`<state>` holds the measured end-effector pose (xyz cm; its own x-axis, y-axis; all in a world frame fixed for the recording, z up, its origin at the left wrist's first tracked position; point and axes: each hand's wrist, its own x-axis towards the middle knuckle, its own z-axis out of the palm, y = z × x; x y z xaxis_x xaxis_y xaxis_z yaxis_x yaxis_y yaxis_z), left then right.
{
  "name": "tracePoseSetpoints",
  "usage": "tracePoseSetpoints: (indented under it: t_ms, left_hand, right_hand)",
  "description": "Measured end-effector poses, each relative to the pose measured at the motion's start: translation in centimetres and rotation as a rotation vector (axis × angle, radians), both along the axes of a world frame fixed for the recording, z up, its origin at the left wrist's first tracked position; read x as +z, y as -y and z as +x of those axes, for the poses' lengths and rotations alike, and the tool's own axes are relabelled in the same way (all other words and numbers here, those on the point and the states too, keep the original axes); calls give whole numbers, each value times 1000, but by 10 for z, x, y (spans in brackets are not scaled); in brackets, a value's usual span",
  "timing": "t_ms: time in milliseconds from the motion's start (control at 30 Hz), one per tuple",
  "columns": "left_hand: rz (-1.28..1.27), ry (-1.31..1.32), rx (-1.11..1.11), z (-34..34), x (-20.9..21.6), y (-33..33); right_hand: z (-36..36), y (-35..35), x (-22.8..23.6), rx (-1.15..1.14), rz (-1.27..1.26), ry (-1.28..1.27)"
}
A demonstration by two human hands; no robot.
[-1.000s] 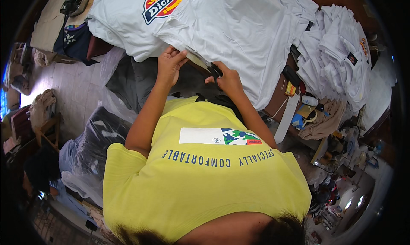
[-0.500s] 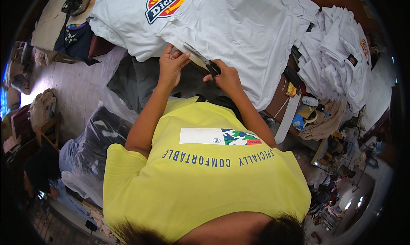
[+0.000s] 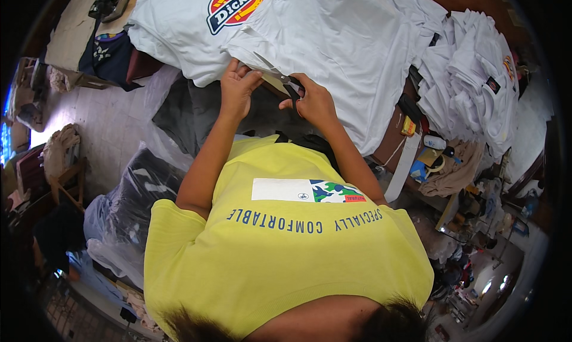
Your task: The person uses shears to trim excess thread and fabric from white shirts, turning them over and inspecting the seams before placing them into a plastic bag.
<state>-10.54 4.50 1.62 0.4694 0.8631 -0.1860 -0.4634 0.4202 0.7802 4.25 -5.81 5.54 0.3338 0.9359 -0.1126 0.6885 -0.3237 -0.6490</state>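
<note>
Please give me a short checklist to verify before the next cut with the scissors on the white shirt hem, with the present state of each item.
1. Left hand pinches the edge of the white shirt: ok.
2. Right hand grips the scissors by the dark handles: ok.
3. Blades point toward the pinched edge: ok.
4. Left fingers are out of the blade path: cannot tell, they are very close.
5. Blades open or closed: cannot tell, too small to see.
6. The pile of white shirts on the right lies apart from the cutting spot: ok.
</note>
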Motion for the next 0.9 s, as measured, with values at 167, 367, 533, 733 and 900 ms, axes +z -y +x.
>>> tracePoseSetpoints:
  t_ms: [167,367,533,733,900]
  left_hand:
    - [4,-21,-8,0,3,-1]
    - [7,13,44,-1,-1,-11]
    - [17,6,51,-3,-3,-13]
    - [21,16,36,-5,2,-13]
    - [33,-7,31,-6,3,-15]
  right_hand:
    - [2,2,-15,-5,54,26]
    - [4,9,-22,-30,97,-91]
    - [0,0,-13,-10,79,39]
    - [-7,-19,3,-14,11,-6]
    - [0,-14,-16,-11,3,-28]
